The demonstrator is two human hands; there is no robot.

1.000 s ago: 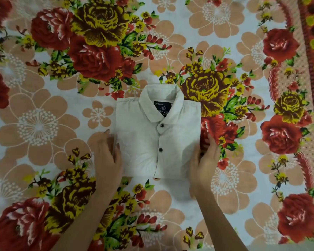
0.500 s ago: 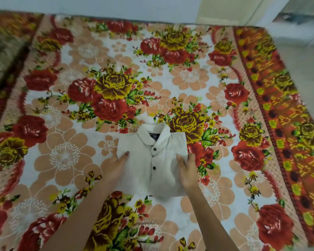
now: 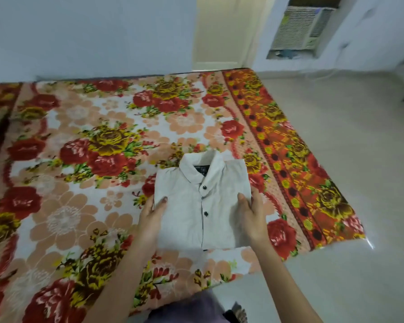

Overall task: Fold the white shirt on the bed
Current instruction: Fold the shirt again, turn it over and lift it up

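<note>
Head view: shirt point(image 3: 191, 220) collar point(image 3: 191, 167) points away.

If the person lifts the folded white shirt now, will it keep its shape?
Probably floppy: the white shirt is thin folded cloth, so its middle may sag. The left hand and right hand hold opposite sides, which should help keep the folds. It likely feels light.

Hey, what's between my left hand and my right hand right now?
The folded white shirt, collar pointing away, fills the whole stretch between the left hand and the right hand, which hold its side edges. The head view shows this.
</note>
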